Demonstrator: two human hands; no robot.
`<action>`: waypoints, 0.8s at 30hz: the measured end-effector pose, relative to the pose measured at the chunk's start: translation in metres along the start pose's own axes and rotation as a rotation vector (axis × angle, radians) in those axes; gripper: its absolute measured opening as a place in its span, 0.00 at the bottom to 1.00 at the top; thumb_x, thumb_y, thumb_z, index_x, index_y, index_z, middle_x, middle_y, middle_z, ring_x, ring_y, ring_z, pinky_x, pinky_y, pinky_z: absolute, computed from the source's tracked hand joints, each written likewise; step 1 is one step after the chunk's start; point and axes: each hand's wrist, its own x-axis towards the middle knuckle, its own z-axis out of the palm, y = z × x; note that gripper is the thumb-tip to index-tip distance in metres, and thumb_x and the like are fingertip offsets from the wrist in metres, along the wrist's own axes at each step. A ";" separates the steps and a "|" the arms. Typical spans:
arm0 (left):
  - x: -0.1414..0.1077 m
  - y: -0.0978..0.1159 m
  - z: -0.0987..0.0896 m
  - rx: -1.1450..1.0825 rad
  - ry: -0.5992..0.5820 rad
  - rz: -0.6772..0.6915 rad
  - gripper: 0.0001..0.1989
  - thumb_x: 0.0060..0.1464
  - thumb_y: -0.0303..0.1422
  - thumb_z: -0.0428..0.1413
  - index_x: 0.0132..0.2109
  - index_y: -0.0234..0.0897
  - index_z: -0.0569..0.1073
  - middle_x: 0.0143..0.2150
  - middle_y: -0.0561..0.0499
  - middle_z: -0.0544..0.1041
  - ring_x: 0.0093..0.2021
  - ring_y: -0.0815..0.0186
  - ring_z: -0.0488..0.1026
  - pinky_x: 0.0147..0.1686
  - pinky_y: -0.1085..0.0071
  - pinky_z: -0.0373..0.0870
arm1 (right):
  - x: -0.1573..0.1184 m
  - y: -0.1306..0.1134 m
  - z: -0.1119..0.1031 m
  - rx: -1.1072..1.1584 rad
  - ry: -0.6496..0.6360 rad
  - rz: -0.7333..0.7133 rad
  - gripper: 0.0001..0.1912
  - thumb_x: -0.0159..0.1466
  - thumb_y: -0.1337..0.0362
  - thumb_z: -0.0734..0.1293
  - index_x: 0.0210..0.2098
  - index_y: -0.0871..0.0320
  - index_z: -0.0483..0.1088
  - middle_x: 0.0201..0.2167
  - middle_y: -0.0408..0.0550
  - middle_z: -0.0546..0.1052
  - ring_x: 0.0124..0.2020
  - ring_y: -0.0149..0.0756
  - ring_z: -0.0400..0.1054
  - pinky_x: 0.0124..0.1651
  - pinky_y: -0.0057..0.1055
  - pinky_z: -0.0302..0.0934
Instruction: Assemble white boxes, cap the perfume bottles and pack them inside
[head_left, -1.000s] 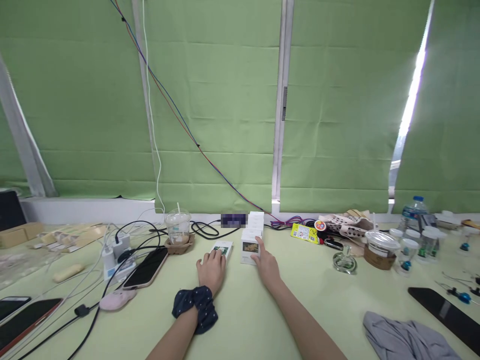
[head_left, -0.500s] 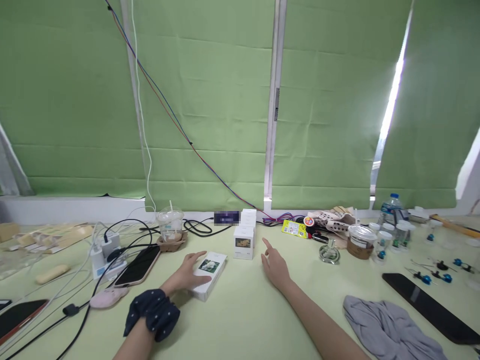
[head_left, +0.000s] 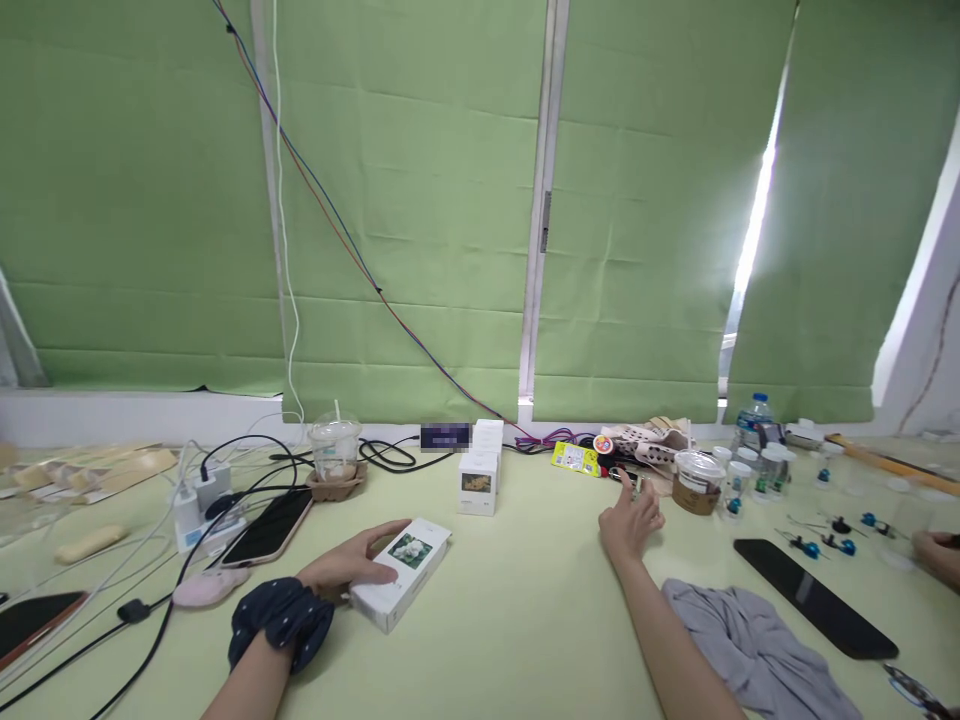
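Observation:
My left hand (head_left: 351, 560), with a dark dotted scrunchie (head_left: 281, 625) at the wrist, grips the left side of a white box (head_left: 401, 575) that bears a white-flower picture. The box lies on the pale green table. Further back stands a row of white boxes (head_left: 478, 482), the front one with a picture on its face. My right hand (head_left: 630, 518) is over the table to the right, fingers apart, in front of the dark and red items near the yellow packet (head_left: 576, 458). Its fingers partly cover a small glass object, and nothing is seen gripped in it.
At left are a phone (head_left: 268, 527), cables, a power strip and a plastic cup (head_left: 335, 450). At right are a lidded tub (head_left: 697, 482), several small jars, a grey cloth (head_left: 750, 645) and a black flat object (head_left: 814, 597). Another person's hand (head_left: 937, 555) shows at the right edge.
My right hand has moved right, away from the row of boxes towards the glass object. The box in my left hand has shifted slightly left and nearer. Another person's hand has appeared at right.

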 end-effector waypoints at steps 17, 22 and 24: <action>0.007 -0.003 0.022 -0.195 -0.191 0.040 0.41 0.33 0.31 0.68 0.57 0.43 0.63 0.64 0.45 0.62 0.57 0.52 0.67 0.43 0.67 0.72 | 0.019 0.027 0.008 0.125 -0.120 0.393 0.41 0.55 0.65 0.65 0.65 0.52 0.45 0.53 0.63 0.65 0.55 0.56 0.63 0.51 0.49 0.57; 0.012 -0.005 0.024 -0.204 -0.267 0.019 0.40 0.33 0.31 0.69 0.56 0.41 0.65 0.61 0.46 0.67 0.56 0.52 0.68 0.43 0.67 0.73 | 0.020 0.027 0.007 0.130 -0.153 0.448 0.42 0.56 0.60 0.66 0.64 0.52 0.44 0.53 0.61 0.67 0.54 0.54 0.65 0.51 0.48 0.57; 0.012 -0.002 0.028 -0.203 -0.264 0.023 0.39 0.35 0.32 0.68 0.56 0.42 0.65 0.60 0.46 0.68 0.55 0.53 0.69 0.43 0.68 0.73 | 0.021 0.028 0.007 0.138 -0.168 0.463 0.41 0.57 0.59 0.66 0.64 0.52 0.43 0.53 0.61 0.69 0.53 0.53 0.66 0.51 0.47 0.56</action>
